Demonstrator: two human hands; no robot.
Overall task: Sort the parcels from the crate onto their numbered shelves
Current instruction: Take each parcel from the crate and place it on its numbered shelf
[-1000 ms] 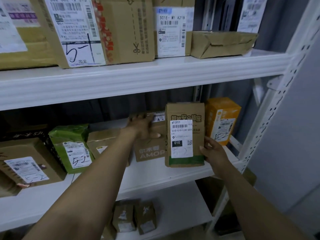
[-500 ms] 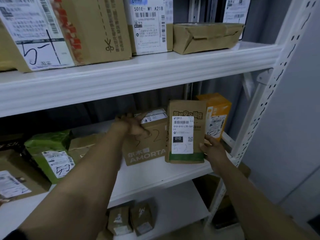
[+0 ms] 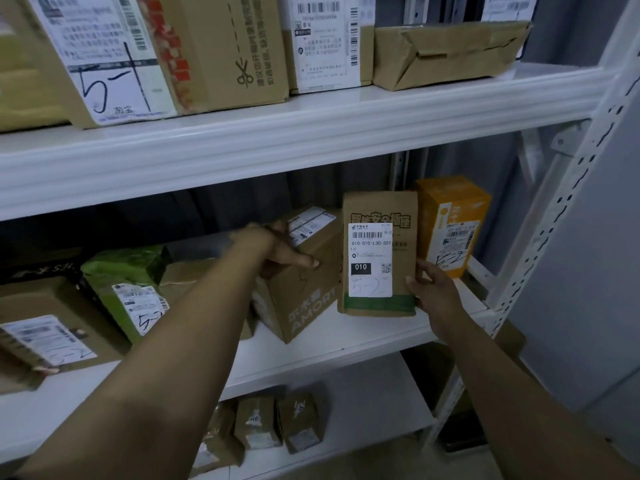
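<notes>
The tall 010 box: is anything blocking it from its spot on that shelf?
The tall box already stands on the middle shelf, gripped by the right hand. The AMORTA box, held by the left hand, crowds its left; the orange box sits close right. Behind is hidden.

A pale grey wall (image 3: 588, 254) fills 3 o'clock. Grey pleated curtain (image 3: 568, 32) hangs at 1 o'clock. At 5 o'clock a dark, unclear object (image 3: 462, 434) sits by the tan floor (image 3: 381, 462). Brown cardboard (image 3: 512, 337) shows at 4 o'clock.
</notes>
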